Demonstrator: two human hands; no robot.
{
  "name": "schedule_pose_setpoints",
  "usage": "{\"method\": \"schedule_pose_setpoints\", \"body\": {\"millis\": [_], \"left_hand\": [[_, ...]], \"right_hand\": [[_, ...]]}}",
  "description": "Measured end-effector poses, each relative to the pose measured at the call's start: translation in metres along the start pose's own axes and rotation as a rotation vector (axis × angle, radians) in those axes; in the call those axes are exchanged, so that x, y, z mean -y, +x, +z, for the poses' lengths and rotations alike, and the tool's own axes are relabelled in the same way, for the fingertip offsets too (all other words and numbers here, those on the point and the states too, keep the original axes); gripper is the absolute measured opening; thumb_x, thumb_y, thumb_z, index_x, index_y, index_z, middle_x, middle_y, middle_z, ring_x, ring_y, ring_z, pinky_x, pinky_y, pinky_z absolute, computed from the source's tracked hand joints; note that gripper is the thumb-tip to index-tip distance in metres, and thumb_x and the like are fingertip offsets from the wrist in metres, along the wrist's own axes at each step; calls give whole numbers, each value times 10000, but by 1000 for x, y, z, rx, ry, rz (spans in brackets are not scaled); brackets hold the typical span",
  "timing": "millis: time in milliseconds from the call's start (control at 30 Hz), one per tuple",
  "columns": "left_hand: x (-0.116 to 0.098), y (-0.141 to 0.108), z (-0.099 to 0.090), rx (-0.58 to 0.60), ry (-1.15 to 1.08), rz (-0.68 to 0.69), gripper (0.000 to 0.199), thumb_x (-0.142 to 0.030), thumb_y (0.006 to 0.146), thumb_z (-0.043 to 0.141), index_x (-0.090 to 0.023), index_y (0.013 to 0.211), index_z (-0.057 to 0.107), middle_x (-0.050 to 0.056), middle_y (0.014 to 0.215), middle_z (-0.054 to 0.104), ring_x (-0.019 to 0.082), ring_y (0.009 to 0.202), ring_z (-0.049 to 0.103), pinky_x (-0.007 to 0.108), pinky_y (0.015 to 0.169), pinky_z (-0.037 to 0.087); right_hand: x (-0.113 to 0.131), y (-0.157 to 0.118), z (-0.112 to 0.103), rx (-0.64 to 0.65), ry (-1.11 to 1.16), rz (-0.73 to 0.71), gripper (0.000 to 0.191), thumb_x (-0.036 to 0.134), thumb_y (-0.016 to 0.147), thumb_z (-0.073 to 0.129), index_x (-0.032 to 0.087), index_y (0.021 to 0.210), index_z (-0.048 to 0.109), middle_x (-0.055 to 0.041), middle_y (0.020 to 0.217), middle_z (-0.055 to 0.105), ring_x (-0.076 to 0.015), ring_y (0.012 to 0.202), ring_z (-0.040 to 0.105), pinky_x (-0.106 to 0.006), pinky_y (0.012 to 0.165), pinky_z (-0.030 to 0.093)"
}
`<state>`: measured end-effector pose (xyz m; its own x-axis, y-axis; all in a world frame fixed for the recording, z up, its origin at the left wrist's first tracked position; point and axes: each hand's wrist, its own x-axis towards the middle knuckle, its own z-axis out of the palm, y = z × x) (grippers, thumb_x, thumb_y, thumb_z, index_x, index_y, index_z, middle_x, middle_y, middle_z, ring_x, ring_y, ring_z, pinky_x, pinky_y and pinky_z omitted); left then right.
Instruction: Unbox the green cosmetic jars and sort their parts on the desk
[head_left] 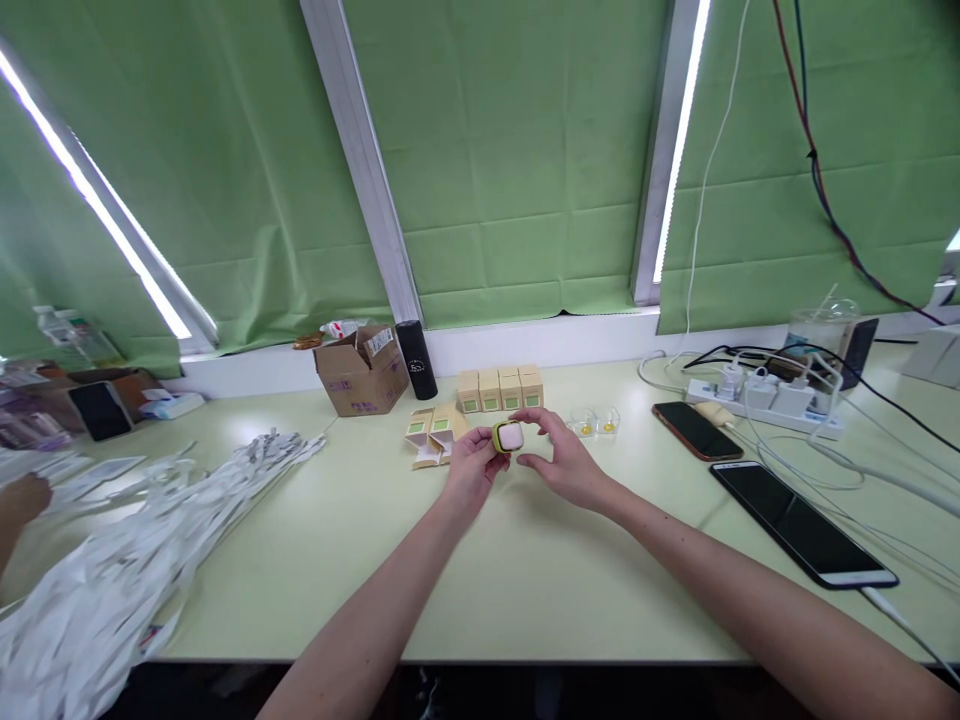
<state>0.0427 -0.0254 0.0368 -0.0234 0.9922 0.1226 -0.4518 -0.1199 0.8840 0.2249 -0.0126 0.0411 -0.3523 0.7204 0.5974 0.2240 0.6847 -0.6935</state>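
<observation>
Above the middle of the table [555, 600]: a small yellow-green item [511, 437] with a rounded pale face, raised between the person's hands.
Left hand [472, 460]: thumb and fingers pinch the item at its left side, bearing it clear of the surface.
Right hand [566, 460]: thumb and forefinger spread in a curve toward the item's right side — whether a fingertip touches it cannot be told.
Four small boxes [490, 392]: upright in a row beyond the hands, green panels facing the person; apparently closed and judged complete, though their contents are hidden.
Opened cartons [441, 422]: left of the row, just beyond the left hand, flaps spread; judged unfinished.
Clear pieces [609, 423]: at least two, with yellow parts, lying beyond the right hand, apart from the boxes; their role is uncertain.
Work in hand: judged partway — four boxes look done, while the pinched item and the open cartons appear to remain.
Left margin: white strips [187, 510] and another person's hand [26, 500], well apart from the boxes.
</observation>
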Motion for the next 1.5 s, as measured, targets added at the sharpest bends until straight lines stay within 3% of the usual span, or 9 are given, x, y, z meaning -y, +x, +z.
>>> {"method": "schedule_pose_setpoints", "body": {"millis": [367, 500, 667, 767, 933, 1033, 1133, 1267, 1500], "left_hand": [[4, -3, 4, 81, 132, -23, 378, -283, 682, 899, -132, 953, 682, 69, 854, 713, 120, 663, 616, 255, 599, 482], [9, 0, -2, 55, 363, 193, 351, -267, 755, 821, -175, 1044, 642, 77, 954, 695, 191, 864, 658, 304, 702, 535], [6, -7, -3, 155, 776, 528, 546, -134, 839, 706, -281, 1347, 566, 106, 1347, 595, 233, 1125, 602, 388, 897, 533], [3, -12, 0, 228, 918, 656, 640, -87, 856, 678, -330, 1430, 531, 108, 1400, 543, 274, 1240, 553, 433, 954, 531], [3, -14, 1, 281, 981, 761, 562, -52, 909, 599, -357, 1381, 611, 96, 1399, 511, 273, 1333, 507, 487, 1082, 490], [1, -16, 4, 267, 908, 728, 435, -88, 913, 617, -325, 1271, 687, 95, 1323, 566, 265, 1258, 563, 454, 1031, 523], [-1, -17, 9, 151, 759, 604, 339, -162, 855, 743, -279, 1171, 711, 86, 1197, 658, 262, 1162, 619, 405, 995, 525], [0, -11, 11, -22, 540, 426, 451, -168, 691, 883, -225, 1077, 657, 59, 1070, 714, 224, 1025, 679, 348, 916, 532], [-3, -8, 8, -1, 331, 115, 584, -305, 675, 937, -216, 1069, 515, 73, 963, 799, 225, 884, 763, 379, 855, 569]], "right_hand": [[-3, -2, 12, -144, 470, 84, 401, 297, 775, 819, 261, 1120, 617, -70, 1167, 714, -246, 1115, 662, -413, 938, 522], [-10, -5, 7, -172, 609, 157, 438, 414, 767, 856, 255, 1111, 636, -75, 1130, 704, -252, 1100, 655, -401, 908, 544], [-10, -8, 4, -177, 653, 217, 445, 490, 781, 849, 253, 1105, 659, -69, 1130, 700, -244, 1090, 647, -398, 916, 556], [-6, -8, 7, -148, 670, 220, 442, 507, 800, 835, 260, 1123, 662, -59, 1116, 699, -234, 1060, 659, -404, 928, 567], [-3, -10, 13, -79, 673, 223, 450, 522, 823, 812, 263, 1159, 658, -51, 1058, 699, -225, 1003, 684, -405, 904, 595], [-5, -12, 14, -80, 649, 225, 492, 534, 830, 798, 262, 1205, 632, -53, 1059, 683, -215, 969, 692, -400, 883, 612], [-7, -14, 12, -86, 626, 169, 509, 516, 845, 784, 270, 1247, 592, -55, 1062, 662, -220, 990, 698, -417, 912, 612], [-5, -16, 10, -132, 477, 77, 467, 421, 855, 768, 281, 1250, 563, -67, 1094, 659, -232, 1042, 680, -423, 897, 612], [2, -21, 9, -192, 200, -41, 321, 192, 865, 666, 275, 1169, 604, -77, 1208, 678, -254, 1148, 651, -455, 924, 600]]}}
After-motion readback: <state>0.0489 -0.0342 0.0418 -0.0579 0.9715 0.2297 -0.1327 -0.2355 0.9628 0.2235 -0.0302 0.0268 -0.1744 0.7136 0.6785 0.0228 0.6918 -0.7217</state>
